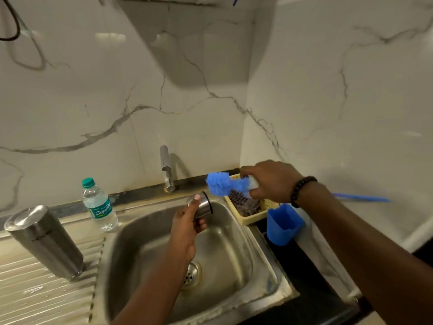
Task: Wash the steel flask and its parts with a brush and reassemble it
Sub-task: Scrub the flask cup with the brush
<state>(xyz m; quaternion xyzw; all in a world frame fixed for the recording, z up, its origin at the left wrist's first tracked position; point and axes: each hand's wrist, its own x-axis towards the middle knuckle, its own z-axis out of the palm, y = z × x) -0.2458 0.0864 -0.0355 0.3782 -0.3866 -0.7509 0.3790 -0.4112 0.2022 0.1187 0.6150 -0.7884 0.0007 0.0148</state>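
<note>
left hand (187,221): steel cup (203,206), maybe flask cap | right hand (271,181): blue brush (222,182)

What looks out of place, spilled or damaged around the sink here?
Nothing stands out. The tall steel flask body stands upright on the wet ribbed drainboard, the left hand holds the small steel cup, and the right hand holds the blue bristle brush.

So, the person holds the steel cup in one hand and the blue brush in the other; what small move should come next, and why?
Probably push the blue brush into the steel cup. The left hand holds the cup over the sink with its open mouth turned toward the bristles, and the right hand keeps the brush head just beside that mouth, not yet inside.
</note>
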